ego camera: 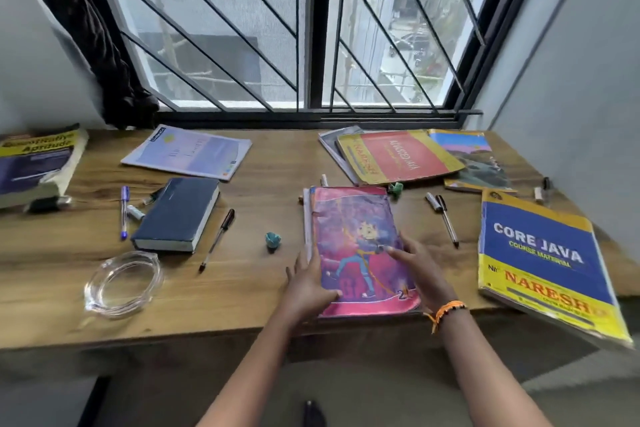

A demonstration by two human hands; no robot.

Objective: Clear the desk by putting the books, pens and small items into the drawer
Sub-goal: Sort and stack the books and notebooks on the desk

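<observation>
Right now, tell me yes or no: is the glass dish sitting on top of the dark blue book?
No: the glass dish rests on the bare desk, apart from the dark blue book and nearer the front edge.

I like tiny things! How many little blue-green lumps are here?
2. One teal lump lies left of the pink book; the other lump sits by the red book's near edge. More may hide under books.

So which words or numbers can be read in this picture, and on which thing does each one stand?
"CORE JAVA", "COURSE MATERIAL", "NARESH": blue and yellow book, right edge of desk.
"NARESH", seen upside down: red and yellow book at the back; its other line is too blurred to be sure.
"Quantitative Aptitude": thick book, far left.
"2": pink book under both hands; the rest is unreadable.
Pale notebook: print too blurred.
Dark blue book: no text visible.
</observation>
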